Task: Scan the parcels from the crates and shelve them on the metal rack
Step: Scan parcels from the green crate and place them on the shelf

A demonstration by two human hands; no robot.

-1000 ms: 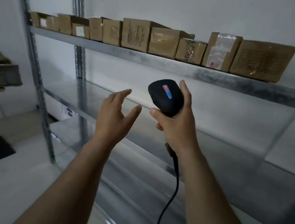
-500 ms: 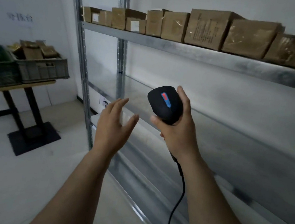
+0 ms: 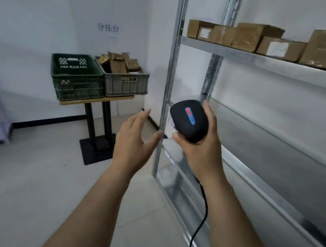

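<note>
Parcels (image 3: 248,36) line rack (image 3: 268,60) top shelf edge; right hand (image 3: 202,146) grips scanner (image 3: 189,119); left hand (image 3: 135,140) open, empty; grey crate (image 3: 126,82) seemingly full.

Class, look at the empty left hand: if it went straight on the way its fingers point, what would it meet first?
Probably nothing nearby: the left hand points up and forward toward the grey crate of parcels, with open air between them, though depth is unclear.
</note>
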